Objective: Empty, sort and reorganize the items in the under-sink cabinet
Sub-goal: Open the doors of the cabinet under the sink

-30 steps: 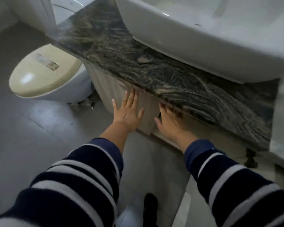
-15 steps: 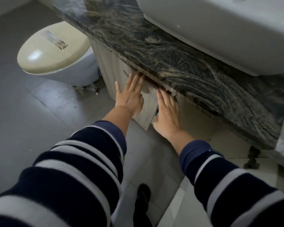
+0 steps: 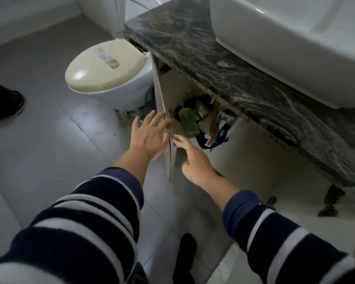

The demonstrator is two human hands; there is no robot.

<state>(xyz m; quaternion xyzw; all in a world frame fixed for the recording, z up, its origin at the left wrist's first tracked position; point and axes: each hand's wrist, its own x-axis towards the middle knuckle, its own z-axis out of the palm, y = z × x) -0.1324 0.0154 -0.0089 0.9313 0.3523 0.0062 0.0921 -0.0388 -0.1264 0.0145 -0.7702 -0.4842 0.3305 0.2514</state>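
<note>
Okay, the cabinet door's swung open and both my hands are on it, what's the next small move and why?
Probably let go of the door and reach your right hand in for the green bottle. The door already stands edge-on to you, so the opening is exposed, and that bottle lies nearest the front of the clutter, just beyond your right fingers. Your left hand rests flat on the door's outer face.

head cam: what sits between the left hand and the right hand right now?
The open cabinet door, seen edge-on in the head view. The left hand lies flat on its outer face; the right hand touches its inner side, near the green bottle.
</note>
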